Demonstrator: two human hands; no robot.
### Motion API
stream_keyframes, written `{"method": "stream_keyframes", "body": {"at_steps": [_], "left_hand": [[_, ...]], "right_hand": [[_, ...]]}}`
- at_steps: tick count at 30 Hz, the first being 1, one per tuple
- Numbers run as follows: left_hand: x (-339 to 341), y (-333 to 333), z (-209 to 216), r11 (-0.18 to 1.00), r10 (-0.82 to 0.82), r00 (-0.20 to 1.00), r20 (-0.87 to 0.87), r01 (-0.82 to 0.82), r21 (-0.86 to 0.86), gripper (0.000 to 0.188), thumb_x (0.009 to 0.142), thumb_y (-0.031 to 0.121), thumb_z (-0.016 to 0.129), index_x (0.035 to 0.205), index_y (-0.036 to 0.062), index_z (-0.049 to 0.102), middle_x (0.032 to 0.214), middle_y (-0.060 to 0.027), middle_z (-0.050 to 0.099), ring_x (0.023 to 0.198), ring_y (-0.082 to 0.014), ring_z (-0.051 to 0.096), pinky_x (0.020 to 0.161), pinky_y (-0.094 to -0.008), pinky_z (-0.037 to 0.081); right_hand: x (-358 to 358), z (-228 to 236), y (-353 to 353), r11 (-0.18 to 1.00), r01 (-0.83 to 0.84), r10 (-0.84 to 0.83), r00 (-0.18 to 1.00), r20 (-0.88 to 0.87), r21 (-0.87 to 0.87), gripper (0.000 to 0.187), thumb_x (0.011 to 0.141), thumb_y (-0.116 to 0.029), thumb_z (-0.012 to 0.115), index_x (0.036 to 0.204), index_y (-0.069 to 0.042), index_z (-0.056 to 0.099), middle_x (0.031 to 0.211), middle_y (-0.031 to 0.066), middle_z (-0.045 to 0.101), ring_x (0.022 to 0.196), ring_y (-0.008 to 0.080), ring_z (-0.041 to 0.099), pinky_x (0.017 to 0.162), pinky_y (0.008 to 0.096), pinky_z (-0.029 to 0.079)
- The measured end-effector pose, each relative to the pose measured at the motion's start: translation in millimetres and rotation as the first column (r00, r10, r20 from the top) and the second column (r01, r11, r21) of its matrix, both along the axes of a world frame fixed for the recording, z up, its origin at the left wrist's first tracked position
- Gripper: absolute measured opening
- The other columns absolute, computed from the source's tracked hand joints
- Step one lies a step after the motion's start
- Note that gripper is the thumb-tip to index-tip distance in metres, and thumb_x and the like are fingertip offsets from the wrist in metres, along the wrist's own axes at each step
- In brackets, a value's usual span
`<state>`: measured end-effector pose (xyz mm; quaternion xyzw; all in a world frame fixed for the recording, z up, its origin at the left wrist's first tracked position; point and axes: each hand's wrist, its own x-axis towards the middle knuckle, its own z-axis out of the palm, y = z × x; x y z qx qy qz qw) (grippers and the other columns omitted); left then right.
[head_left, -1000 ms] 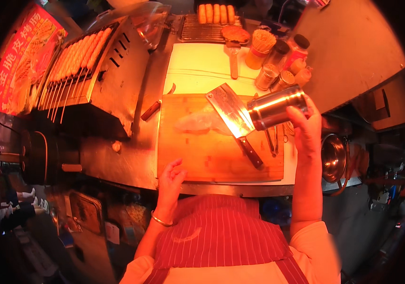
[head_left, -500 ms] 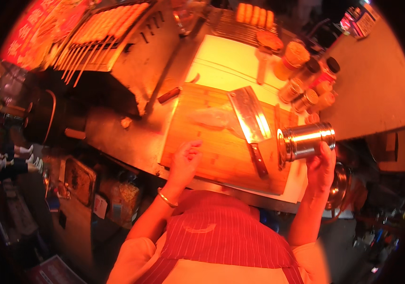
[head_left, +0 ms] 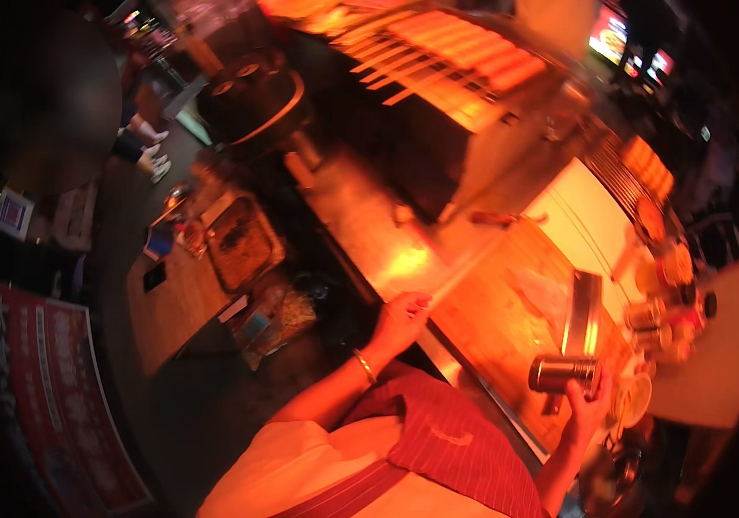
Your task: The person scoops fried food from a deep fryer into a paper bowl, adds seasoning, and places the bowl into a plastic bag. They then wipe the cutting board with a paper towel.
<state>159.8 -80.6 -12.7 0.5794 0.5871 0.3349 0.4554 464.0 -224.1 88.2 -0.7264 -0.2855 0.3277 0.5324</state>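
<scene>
In my right hand (head_left: 590, 399) is a shiny ringed metal canister (head_left: 551, 373), lying sideways above the wooden cutting board (head_left: 490, 319). Under it rests a cleaver (head_left: 582, 315), its handle partly hidden by the canister. My left hand (head_left: 402, 321), with a bracelet at the wrist, hovers by the board's left corner; its fingers are curled in and nothing shows in them. A crumpled clear plastic bag (head_left: 540, 298) lies on the board. Past the board's far corner sits a small knife with a red-brown handle (head_left: 492, 218).
A grill with rows of skewers (head_left: 464, 52) stands beyond the metal counter (head_left: 356, 207). Seasoning bottles (head_left: 672, 315) crowd the right, beside a pale board (head_left: 581, 220). At left are a black bucket (head_left: 249, 104), a food tray (head_left: 244, 242) on a side table, and another person's feet (head_left: 158, 164).
My view has swung left, so the counter appears shifted right and turned. The canister remains in my right hand and now overlaps the cleaver. My left hand is now at the board's corner.
</scene>
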Motion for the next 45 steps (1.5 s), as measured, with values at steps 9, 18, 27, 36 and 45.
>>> {"method": "stream_keyframes", "body": {"at_steps": [9, 18, 27, 36, 45], "left_hand": [[-132.1, 42.3, -8.2, 0.971, 0.178, 0.984, 0.016, -0.178, 0.159, 0.020, 0.081, 0.002, 0.062, 0.101, 0.0029, 0.066, 0.091, -0.0070, 0.063, 0.077, -0.0134, 0.062, 0.067, -0.0248, 0.051], [-427.4, 152.4, -31.0, 0.803, 0.559, 0.751, -0.351, -0.384, 0.456, 0.024, 0.079, 0.001, 0.057, 0.103, 0.0023, 0.064, 0.098, -0.0145, 0.064, 0.090, -0.0302, 0.061, 0.081, -0.0367, 0.049], [-557.1, 239.3, -64.2, 0.967, 0.223, 0.594, -0.773, -0.236, 0.098, 0.046, 0.071, -0.002, 0.060, 0.117, 0.0024, 0.056, 0.121, -0.0194, 0.054, 0.112, -0.0373, 0.051, 0.093, -0.0441, 0.044], [-615.8, 270.1, -120.5, 0.976, 0.118, 0.708, -0.696, 0.047, 0.214, 0.060, 0.057, 0.006, 0.077, 0.114, 0.0068, 0.057, 0.111, -0.0174, 0.060, 0.107, -0.0351, 0.055, 0.091, -0.0428, 0.045], [-605.9, 269.8, -90.2, 0.930, 0.247, 0.680, -0.690, 0.035, 0.366, 0.041, 0.070, 0.003, 0.066, 0.108, 0.0006, 0.052, 0.106, -0.0193, 0.059, 0.100, -0.0368, 0.056, 0.090, -0.0404, 0.045]], "right_hand": [[-79.0, -34.7, 40.1, 0.990, -0.111, 0.113, 0.994, -0.016, 0.093, 0.059, 0.077, -0.009, 0.070, 0.131, -0.001, 0.046, 0.114, 0.0077, 0.057, 0.098, 0.0161, 0.055, 0.087, 0.0279, 0.044], [-215.1, -47.4, 127.7, 0.994, -0.113, 0.113, 0.984, 0.138, -0.007, 0.058, 0.077, -0.007, 0.072, 0.129, 0.000, 0.048, 0.110, 0.0067, 0.058, 0.097, 0.0156, 0.056, 0.089, 0.0282, 0.043], [-260.0, -43.3, 147.2, 0.994, -0.113, 0.112, 0.978, 0.178, -0.006, 0.061, 0.075, -0.005, 0.074, 0.129, -0.001, 0.047, 0.115, 0.0089, 0.057, 0.100, 0.0176, 0.057, 0.089, 0.0305, 0.046], [-284.8, -26.3, 141.5, 0.994, 0.062, -0.046, 0.985, 0.164, -0.093, 0.064, 0.067, -0.011, 0.081, 0.122, 0.001, 0.050, 0.113, 0.0098, 0.057, 0.101, 0.0198, 0.058, 0.086, 0.0312, 0.050], [-279.1, -31.3, 98.9, 0.960, 0.277, -0.281, 0.929, 0.242, 0.050, 0.067, 0.063, -0.007, 0.084, 0.121, 0.002, 0.050, 0.104, 0.0074, 0.061, 0.082, 0.0130, 0.063, 0.072, 0.0256, 0.053]]}}
